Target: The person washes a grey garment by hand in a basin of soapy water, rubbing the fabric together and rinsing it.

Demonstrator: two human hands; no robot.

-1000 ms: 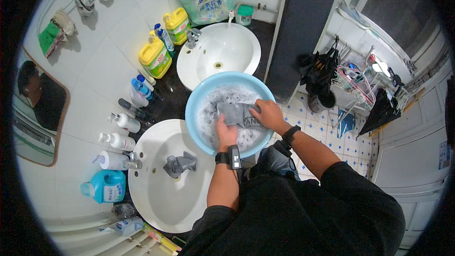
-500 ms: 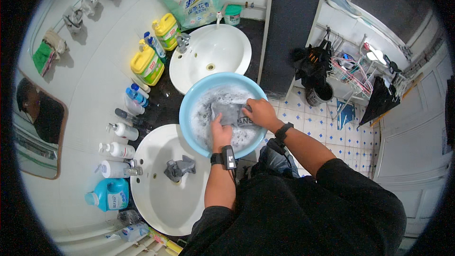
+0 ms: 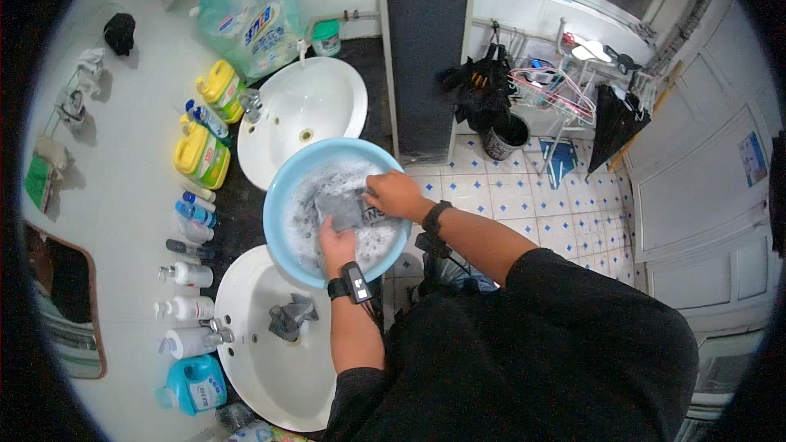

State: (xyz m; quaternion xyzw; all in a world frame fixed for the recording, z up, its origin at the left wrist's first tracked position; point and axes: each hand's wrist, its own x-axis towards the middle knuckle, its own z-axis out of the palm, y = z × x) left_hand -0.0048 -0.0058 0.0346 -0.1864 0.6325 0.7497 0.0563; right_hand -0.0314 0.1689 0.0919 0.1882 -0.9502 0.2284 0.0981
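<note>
A light-blue basin (image 3: 282,250) of foamy water stands in front of me, between two white sinks. In it my left hand (image 3: 337,245) grips the near part of a wet grey garment (image 3: 337,211) bearing dark lettering. My right hand (image 3: 395,193) is closed on the garment's right side, fingers curled downward. The cloth lies spread between both hands at the suds' surface; its lower part is hidden by foam. Another crumpled grey cloth piece (image 3: 286,323) lies over the drain of the near sink (image 3: 315,397).
Along the wall stand yellow jugs (image 3: 201,160), white pump bottles (image 3: 184,308) and a blue detergent bottle (image 3: 194,383). The far sink (image 3: 348,106) touches the basin's back side. A dark partition (image 3: 426,57) rises beyond, with a bin (image 3: 506,136) and a rack of hangers (image 3: 557,90) at right.
The view has swung to the right, so the basin and sinks sit further left in it. Both hands keep hold of the grey garment, with little other movement.
</note>
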